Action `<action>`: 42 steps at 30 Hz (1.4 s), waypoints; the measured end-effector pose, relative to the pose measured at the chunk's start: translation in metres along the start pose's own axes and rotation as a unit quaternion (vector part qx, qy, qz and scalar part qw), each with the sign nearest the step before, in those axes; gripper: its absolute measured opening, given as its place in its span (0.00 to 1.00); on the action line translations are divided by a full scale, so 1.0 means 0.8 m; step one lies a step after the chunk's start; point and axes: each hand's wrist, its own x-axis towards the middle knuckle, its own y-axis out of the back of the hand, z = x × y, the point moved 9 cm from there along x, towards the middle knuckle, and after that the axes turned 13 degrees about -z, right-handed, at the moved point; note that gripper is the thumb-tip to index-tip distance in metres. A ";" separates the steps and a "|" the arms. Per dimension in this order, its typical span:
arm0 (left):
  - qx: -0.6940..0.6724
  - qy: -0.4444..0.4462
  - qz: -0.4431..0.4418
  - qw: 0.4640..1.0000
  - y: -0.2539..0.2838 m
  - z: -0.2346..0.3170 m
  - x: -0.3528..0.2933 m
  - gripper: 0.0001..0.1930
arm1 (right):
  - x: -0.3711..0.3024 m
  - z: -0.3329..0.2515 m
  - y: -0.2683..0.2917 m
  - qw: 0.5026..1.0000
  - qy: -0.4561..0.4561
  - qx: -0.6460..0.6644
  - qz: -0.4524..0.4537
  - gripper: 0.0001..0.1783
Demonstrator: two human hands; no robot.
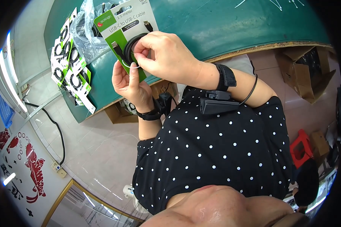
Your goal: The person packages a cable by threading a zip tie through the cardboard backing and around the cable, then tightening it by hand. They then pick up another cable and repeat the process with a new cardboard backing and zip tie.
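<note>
My left hand (130, 82) grips the lower end of a green-and-white cable card (130, 22), its thumb in front and fingers at the edge. A coiled black braided cable (128, 49) lies against the card's front, with one metal connector (115, 45) at the left and another (147, 25) near the upper right. A thin white tie (131, 66) curves across the bottom of the coil beside my left thumb. My right hand (165, 53) is closed in a pinch at the coil's right side; what lies between its fingertips is hidden.
Several carded cables (70, 62) lie in a pile at the left of the green table (216, 28), beside a clear plastic bag (88, 34) holding black cables. White ties (274, 4) lie at the far right. Open cardboard boxes (303, 73) and a red stool (301, 148) stand on the floor.
</note>
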 end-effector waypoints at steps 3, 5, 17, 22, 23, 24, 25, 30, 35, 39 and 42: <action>-0.001 0.003 -0.004 1.000 0.000 -0.002 -0.001 0.18 | -0.002 0.001 0.000 1.000 -0.003 0.005 -0.004 0.05; -0.001 0.004 -0.005 1.000 0.001 -0.003 -0.001 0.18 | -0.001 0.001 -0.001 1.000 -0.004 0.008 -0.007 0.05; 0.138 -0.066 -0.016 0.988 -0.008 0.008 -0.003 0.19 | -0.001 0.007 0.009 1.000 -0.004 0.031 -0.002 0.04; 0.304 -0.192 -0.037 0.932 -0.034 0.044 -0.010 0.19 | -0.008 0.012 0.004 0.991 0.007 0.122 -0.047 0.04; 0.318 -0.215 -0.051 0.922 -0.040 0.049 -0.012 0.19 | -0.011 0.017 0.002 0.987 0.000 0.152 -0.057 0.05; 0.332 -0.237 -0.064 0.911 -0.046 0.053 -0.014 0.19 | -0.013 0.023 -0.001 0.981 -0.007 0.180 -0.068 0.05; 0.332 -0.244 -0.048 0.910 -0.044 0.055 -0.015 0.19 | -0.014 0.021 -0.003 0.981 0.001 0.175 -0.082 0.05; 0.370 -0.281 -0.067 0.883 -0.051 0.068 -0.023 0.18 | -0.022 0.020 -0.004 0.971 -0.026 0.228 -0.071 0.06; 0.364 -0.281 -0.073 0.885 -0.043 0.064 -0.023 0.17 | -0.022 0.024 -0.009 0.975 -0.038 0.203 -0.081 0.06; 0.367 -0.283 -0.070 0.883 -0.040 0.065 -0.020 0.16 | -0.025 0.030 -0.014 0.974 -0.053 0.210 -0.060 0.06; 0.369 -0.280 -0.065 0.884 -0.037 0.064 -0.020 0.16 | -0.026 0.034 -0.018 0.969 -0.068 0.231 -0.052 0.06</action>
